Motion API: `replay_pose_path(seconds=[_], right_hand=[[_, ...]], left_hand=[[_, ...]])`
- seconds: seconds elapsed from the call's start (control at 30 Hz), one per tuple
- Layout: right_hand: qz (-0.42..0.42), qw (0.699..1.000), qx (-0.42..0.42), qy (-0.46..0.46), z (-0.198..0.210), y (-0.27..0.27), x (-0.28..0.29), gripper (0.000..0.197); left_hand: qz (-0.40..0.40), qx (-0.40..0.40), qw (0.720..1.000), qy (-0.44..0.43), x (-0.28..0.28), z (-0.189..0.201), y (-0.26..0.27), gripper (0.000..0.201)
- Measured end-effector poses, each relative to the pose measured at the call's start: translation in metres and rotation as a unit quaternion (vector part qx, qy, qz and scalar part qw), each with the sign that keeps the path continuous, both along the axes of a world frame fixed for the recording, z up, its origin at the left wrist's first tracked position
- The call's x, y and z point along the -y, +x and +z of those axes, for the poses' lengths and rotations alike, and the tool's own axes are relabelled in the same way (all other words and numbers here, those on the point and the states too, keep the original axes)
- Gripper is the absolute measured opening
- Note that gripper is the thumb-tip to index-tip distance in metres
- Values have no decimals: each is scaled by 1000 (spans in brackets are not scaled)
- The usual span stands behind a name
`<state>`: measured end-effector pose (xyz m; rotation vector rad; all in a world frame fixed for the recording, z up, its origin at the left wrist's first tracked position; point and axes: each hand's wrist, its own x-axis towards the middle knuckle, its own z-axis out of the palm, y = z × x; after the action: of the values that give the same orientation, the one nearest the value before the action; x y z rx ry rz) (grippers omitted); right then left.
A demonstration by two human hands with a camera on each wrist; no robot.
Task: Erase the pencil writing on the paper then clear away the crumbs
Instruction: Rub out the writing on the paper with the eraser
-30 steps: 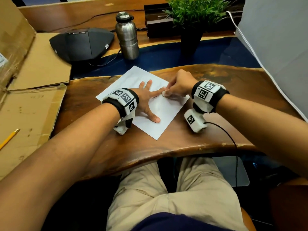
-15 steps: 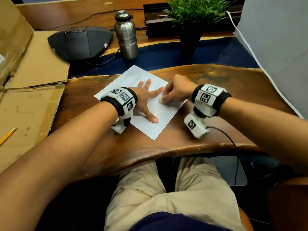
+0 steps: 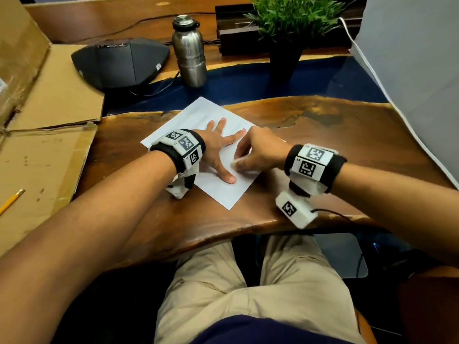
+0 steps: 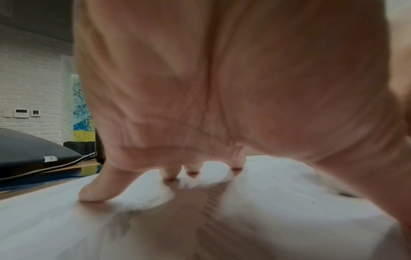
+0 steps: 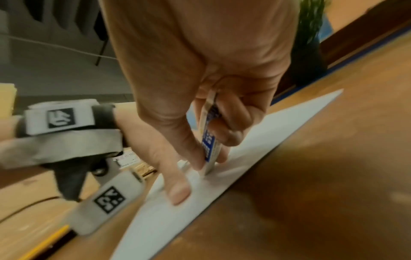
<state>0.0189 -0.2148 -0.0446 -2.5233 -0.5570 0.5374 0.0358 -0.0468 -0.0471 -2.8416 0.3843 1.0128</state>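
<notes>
The paper [image 3: 218, 184] lies turned at an angle on the wooden desk [image 3: 323, 135], its far corner reaching over the dark blue strip, its near corner pointing toward your lap. Your eraser [image 5: 208, 140], white with a blue printed sleeve, stands tipped on its end, tip touching the sheet near the right edge. Your right hand [image 3: 260, 151] pinches it, thumb on one side and curled fingers on the other, knuckles up. In the right wrist view the sheet around the tip is blurred, so any writing or crumbs there are too smeared to read.

Your left hand [image 3: 218, 147] lies flat and spread on the middle of the sheet, fingers fanned toward the far side, thumb stretched toward the near edge, just beside the eraser. The left wrist view shows the fingertips [image 4: 93, 193] pressed down on the white surface, with a few dark specks on the paper to the right.

Farther out: a steel bottle [image 3: 190, 50] stands upright beyond the paper, a dark wedge-shaped device [image 3: 119, 63] to its left, and a potted plant [image 3: 290, 28] to its right in a black pot. Flattened cardboard [image 3: 44, 150] covers the left side, with a yellow pencil [image 3: 11, 201] lying on it, well apart from the sheet. A pale panel [image 3: 417, 83] leans at the far right.
</notes>
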Motion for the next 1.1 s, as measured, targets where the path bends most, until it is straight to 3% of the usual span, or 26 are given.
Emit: replay_pose_path(seconds=[0.07, 0.17, 0.33, 0.47, 0.53, 0.73, 0.87, 1.0, 1.1], right_hand=[[-9, 1000, -24, -1, 3, 5, 1, 15], [-114, 993, 1, 12, 14, 30, 12, 16], [16, 999, -27, -21, 3, 2, -4, 13], [-104, 994, 10, -15, 13, 42, 15, 21], [-120, 993, 12, -7, 11, 53, 20, 22], [-132, 990, 41, -18, 11, 61, 22, 19], [-93, 991, 87, -35, 7, 44, 13, 10], [-23, 998, 56, -20, 1, 19, 4, 12], [-87, 996, 11, 10, 8, 31, 11, 17]], left_hand=[[0, -3, 1000, -1, 0, 0, 0, 144], [5, 0, 1000, -7, 1, 0, -2, 144], [-3, 2, 1000, 4, -1, 0, -1, 147], [8, 6, 1000, -14, 2, -2, -3, 144], [6, 11, 1000, -23, 1, -1, -5, 142], [-20, 60, 995, -72, -18, -1, -12, 112], [-24, 43, 998, -42, -15, -4, -17, 120], [-26, 25, 999, -18, -14, -4, -13, 132], [-29, 18, 999, -17, -13, -5, -13, 134]])
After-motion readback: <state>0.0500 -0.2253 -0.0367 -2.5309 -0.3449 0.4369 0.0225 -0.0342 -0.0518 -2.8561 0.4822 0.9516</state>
